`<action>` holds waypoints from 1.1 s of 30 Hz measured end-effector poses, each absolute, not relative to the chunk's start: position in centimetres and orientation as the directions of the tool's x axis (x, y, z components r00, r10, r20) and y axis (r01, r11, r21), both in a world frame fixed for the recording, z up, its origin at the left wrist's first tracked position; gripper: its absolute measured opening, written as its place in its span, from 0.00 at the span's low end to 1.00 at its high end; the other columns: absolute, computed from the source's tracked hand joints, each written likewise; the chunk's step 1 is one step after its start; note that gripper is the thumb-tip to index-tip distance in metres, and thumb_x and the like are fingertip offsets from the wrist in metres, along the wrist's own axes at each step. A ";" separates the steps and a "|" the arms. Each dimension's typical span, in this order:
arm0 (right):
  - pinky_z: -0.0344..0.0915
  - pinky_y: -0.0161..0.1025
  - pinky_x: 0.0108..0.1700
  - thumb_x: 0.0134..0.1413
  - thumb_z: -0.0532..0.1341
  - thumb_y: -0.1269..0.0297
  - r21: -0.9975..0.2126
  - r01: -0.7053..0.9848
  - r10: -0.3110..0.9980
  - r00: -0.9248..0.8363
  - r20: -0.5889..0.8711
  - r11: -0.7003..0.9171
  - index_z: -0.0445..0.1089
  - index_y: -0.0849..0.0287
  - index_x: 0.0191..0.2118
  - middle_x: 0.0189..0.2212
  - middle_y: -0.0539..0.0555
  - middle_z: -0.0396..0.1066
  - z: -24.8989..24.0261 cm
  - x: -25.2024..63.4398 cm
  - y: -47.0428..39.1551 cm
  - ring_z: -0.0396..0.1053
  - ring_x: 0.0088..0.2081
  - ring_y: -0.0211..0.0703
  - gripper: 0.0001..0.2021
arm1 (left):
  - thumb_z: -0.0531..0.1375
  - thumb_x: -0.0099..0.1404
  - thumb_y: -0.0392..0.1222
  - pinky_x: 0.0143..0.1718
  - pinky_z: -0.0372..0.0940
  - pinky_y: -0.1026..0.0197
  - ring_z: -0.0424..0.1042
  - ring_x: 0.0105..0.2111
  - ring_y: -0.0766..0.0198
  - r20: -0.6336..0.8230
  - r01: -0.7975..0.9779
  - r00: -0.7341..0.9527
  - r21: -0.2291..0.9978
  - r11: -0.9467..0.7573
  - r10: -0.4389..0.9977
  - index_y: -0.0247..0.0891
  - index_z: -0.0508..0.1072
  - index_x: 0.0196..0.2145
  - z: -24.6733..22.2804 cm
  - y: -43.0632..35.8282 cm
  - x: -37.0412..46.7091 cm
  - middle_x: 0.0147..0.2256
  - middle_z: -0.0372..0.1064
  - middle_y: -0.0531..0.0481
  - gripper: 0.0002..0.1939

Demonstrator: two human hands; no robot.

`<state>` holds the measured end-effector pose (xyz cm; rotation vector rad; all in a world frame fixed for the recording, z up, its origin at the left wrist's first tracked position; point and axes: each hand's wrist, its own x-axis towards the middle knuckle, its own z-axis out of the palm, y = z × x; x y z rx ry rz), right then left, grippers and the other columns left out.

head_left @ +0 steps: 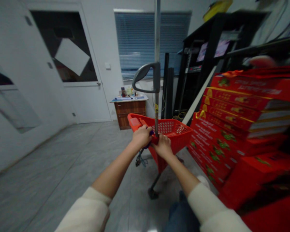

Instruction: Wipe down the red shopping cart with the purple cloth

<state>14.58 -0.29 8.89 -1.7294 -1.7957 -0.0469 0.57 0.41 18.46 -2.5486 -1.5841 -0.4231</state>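
A small red shopping cart (175,145) with a perforated plastic basket stands in front of me. From its near corner rises an upright metal pole (157,42), with a grey loop handle (147,77) partway up. My left hand (142,137) is closed at that corner, left of the pole's foot; a bit of something purple (147,145) shows at its fingers, its kind unclear. Closed over the red corner right of the pole is my right hand (163,145). The hands hide much of what lies between them.
Stacked red gift boxes (222,138) rise close on the right, beside a black rack (217,35). A wooden cabinet (131,114) holding small bottles is behind the cart. At the back left is a white door (87,103); grey floor (70,170) extends left.
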 end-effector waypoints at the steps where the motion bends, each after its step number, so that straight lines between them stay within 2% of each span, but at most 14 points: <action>1: 0.53 0.49 0.59 0.57 0.59 0.48 -0.377 0.911 0.886 0.031 0.463 0.165 0.58 0.63 0.59 0.54 0.65 0.66 8.8 14.9 -0.2 0.60 0.58 0.55 0.30 | 0.55 0.65 0.44 0.45 0.65 0.56 0.68 0.45 0.56 0.280 0.904 0.390 0.066 -0.423 0.877 0.44 0.70 0.49 18.7 0.9 0.0 0.45 0.65 0.45 0.15; 3: 0.54 0.47 0.58 0.60 0.56 0.48 -0.356 0.912 0.899 -0.027 0.438 0.201 0.60 0.60 0.58 0.55 0.62 0.66 8.7 16.1 0.4 0.61 0.57 0.51 0.26 | 0.56 0.64 0.45 0.46 0.66 0.55 0.68 0.46 0.55 0.275 0.934 0.303 0.104 -0.342 0.912 0.44 0.70 0.49 19.1 1.8 -1.1 0.47 0.65 0.44 0.16; 5: 0.56 0.45 0.57 0.64 0.51 0.51 -0.359 0.920 0.933 -0.018 0.359 0.156 0.62 0.59 0.58 0.55 0.60 0.66 8.4 17.4 1.1 0.62 0.56 0.49 0.23 | 0.55 0.64 0.45 0.45 0.66 0.52 0.67 0.48 0.52 0.301 0.962 0.181 0.143 -0.232 0.936 0.42 0.70 0.49 18.9 2.0 -1.5 0.48 0.65 0.40 0.16; 9: 0.55 0.43 0.58 0.68 0.47 0.56 -0.337 0.933 0.961 -0.033 0.275 0.128 0.62 0.57 0.59 0.55 0.59 0.66 7.6 18.7 2.4 0.62 0.56 0.45 0.20 | 0.51 0.67 0.40 0.50 0.64 0.42 0.62 0.55 0.45 0.475 0.982 0.006 0.166 -0.095 0.880 0.40 0.69 0.51 16.6 0.8 -0.4 0.53 0.63 0.34 0.17; 11: 0.56 0.44 0.57 0.68 0.46 0.55 -0.356 0.928 0.961 -0.005 0.276 0.108 0.62 0.56 0.59 0.56 0.59 0.66 7.2 18.3 2.7 0.61 0.57 0.46 0.21 | 0.51 0.68 0.40 0.56 0.58 0.36 0.56 0.60 0.43 0.575 0.979 -0.022 0.179 -0.099 0.818 0.42 0.67 0.55 14.6 0.0 0.5 0.59 0.58 0.34 0.19; 15: 0.54 0.45 0.59 0.67 0.47 0.57 -0.363 0.925 0.959 -0.007 0.284 0.114 0.62 0.56 0.60 0.58 0.58 0.65 6.8 17.3 2.8 0.58 0.59 0.47 0.20 | 0.54 0.67 0.43 0.61 0.44 0.28 0.35 0.68 0.38 0.687 0.951 -0.063 0.262 -0.165 0.724 0.42 0.56 0.64 9.9 -0.7 1.6 0.68 0.38 0.33 0.28; 18: 0.54 0.44 0.59 0.66 0.48 0.60 -0.342 0.930 0.956 -0.029 0.291 0.133 0.62 0.56 0.60 0.56 0.57 0.66 6.8 16.8 2.7 0.60 0.58 0.47 0.20 | 0.54 0.67 0.43 0.62 0.41 0.28 0.27 0.68 0.38 0.693 0.892 -0.151 0.402 -0.205 0.705 0.36 0.51 0.65 6.8 -0.1 1.9 0.69 0.28 0.29 0.31; 23: 0.53 0.45 0.60 0.63 0.49 0.65 -0.336 0.937 0.958 0.010 0.285 0.090 0.60 0.56 0.61 0.58 0.58 0.64 6.8 15.4 2.8 0.59 0.59 0.48 0.22 | 0.52 0.69 0.43 0.65 0.44 0.35 0.27 0.69 0.44 0.632 0.763 -0.346 0.620 -0.184 0.694 0.32 0.42 0.67 3.7 1.7 2.2 0.68 0.21 0.26 0.35; 25: 0.52 0.46 0.61 0.60 0.49 0.68 -0.335 0.939 0.962 0.022 0.273 0.074 0.59 0.56 0.62 0.59 0.58 0.63 6.7 14.8 2.8 0.57 0.60 0.49 0.24 | 0.51 0.69 0.42 0.65 0.44 0.36 0.27 0.69 0.45 0.620 0.756 -0.379 0.635 -0.157 0.687 0.30 0.43 0.67 2.8 2.3 2.4 0.68 0.21 0.25 0.33; 28: 0.52 0.47 0.60 0.58 0.49 0.69 -0.339 0.938 0.963 0.024 0.269 0.072 0.58 0.57 0.63 0.60 0.59 0.62 6.7 14.1 2.7 0.56 0.61 0.50 0.27 | 0.51 0.69 0.41 0.65 0.45 0.37 0.28 0.69 0.45 0.665 0.817 -0.306 0.550 -0.169 0.681 0.29 0.54 0.64 1.2 3.0 2.1 0.68 0.30 0.25 0.28; 30: 0.52 0.48 0.60 0.57 0.49 0.69 -0.338 0.938 0.960 0.023 0.280 0.076 0.58 0.58 0.63 0.60 0.60 0.62 6.7 13.9 2.6 0.56 0.61 0.51 0.27 | 0.51 0.69 0.38 0.65 0.47 0.39 0.31 0.69 0.45 0.697 0.867 -0.181 0.446 -0.221 0.694 0.31 0.62 0.60 0.0 3.3 1.3 0.67 0.40 0.28 0.23; 33: 0.52 0.49 0.60 0.56 0.49 0.69 -0.321 0.943 0.955 0.016 0.297 0.084 0.58 0.58 0.64 0.60 0.60 0.62 6.7 13.8 2.4 0.56 0.60 0.52 0.28 | 0.50 0.68 0.33 0.65 0.51 0.42 0.42 0.68 0.50 0.694 0.893 0.096 0.256 -0.369 0.713 0.42 0.69 0.57 -1.1 3.5 -1.1 0.64 0.55 0.38 0.22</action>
